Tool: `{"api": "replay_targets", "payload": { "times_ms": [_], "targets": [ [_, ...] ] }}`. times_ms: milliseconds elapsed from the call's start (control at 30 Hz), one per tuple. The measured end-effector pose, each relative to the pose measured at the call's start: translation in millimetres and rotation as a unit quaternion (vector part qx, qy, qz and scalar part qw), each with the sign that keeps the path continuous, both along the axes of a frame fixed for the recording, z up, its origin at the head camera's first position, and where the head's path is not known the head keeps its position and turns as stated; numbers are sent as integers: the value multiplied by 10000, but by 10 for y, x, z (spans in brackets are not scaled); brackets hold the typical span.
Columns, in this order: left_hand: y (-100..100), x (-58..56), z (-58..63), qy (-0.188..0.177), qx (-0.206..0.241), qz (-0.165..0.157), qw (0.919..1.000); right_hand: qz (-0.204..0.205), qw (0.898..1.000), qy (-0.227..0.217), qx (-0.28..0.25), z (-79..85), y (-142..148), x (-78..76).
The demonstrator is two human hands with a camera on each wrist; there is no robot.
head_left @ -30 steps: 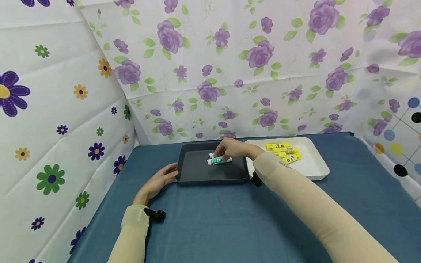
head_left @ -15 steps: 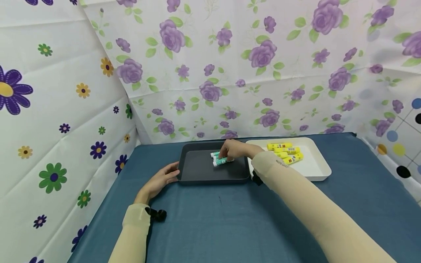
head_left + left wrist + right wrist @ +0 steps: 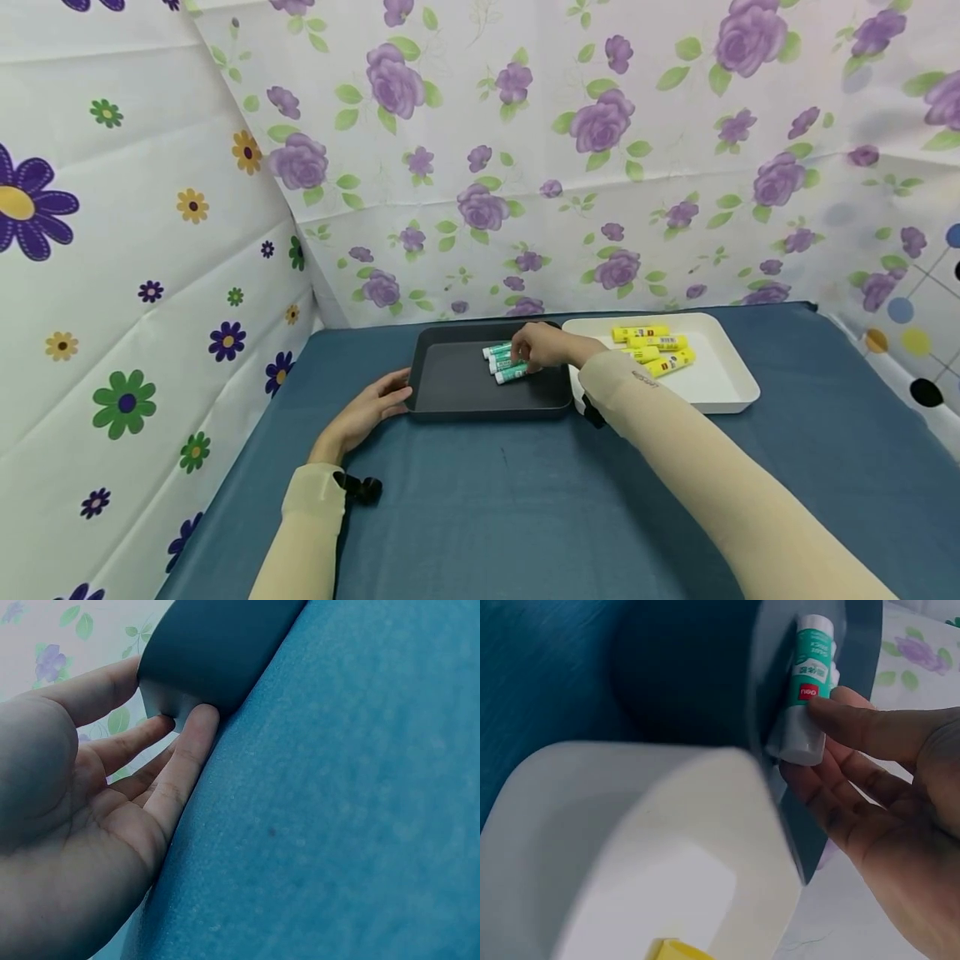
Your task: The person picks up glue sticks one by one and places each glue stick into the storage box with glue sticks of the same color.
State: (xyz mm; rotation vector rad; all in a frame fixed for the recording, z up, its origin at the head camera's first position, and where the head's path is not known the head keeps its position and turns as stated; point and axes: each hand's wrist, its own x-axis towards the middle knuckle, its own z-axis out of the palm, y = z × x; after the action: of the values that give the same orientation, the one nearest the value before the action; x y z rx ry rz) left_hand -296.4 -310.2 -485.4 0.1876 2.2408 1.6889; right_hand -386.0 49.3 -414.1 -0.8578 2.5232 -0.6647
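Teal-and-white glue sticks (image 3: 498,364) lie side by side in the dark grey tray (image 3: 450,392); three show in the head view. My right hand (image 3: 543,346) is over the tray's right half. In the right wrist view its thumb and fingers pinch the white end of the front glue stick (image 3: 810,671); its fingers partly hide the others. My left hand (image 3: 367,412) rests against the left end of the dark tray, fingers fairly straight. In the left wrist view, fingertips (image 3: 201,720) touch the outside of the tray's corner (image 3: 217,652).
A white tray (image 3: 720,387) stands right beside the dark one, holding several yellow glue sticks (image 3: 667,362). Both trays lie on a blue cloth (image 3: 465,508). Flowered sheets (image 3: 480,167) hang behind and to the left.
My right hand has shifted right and slightly nearer, bringing the front glue stick along, so more of the sticks behind it show. The left hand stays against the tray.
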Motion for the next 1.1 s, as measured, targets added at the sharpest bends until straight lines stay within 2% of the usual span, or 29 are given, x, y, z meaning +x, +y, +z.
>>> {"api": "replay_targets", "payload": {
  "times_ms": [333, 633, 800, 1100],
  "targets": [
    [-5, -7, -14, 9, 9, -12, 10000, -166, 9996, 49, -229, -84, 41, -19],
    [-5, -29, -25, 1, 73, -29, 10000, -235, 9995, 159, -153, -101, 59, 4],
    [9, -29, -14, 7, 46, -21, 10000, -81, 9994, 266, -199, -58, 102, -13],
    [9, -12, -8, -18, 58, -2, 10000, 30, 9986, 197, -498, 75, 243, -21]
  ]
}}
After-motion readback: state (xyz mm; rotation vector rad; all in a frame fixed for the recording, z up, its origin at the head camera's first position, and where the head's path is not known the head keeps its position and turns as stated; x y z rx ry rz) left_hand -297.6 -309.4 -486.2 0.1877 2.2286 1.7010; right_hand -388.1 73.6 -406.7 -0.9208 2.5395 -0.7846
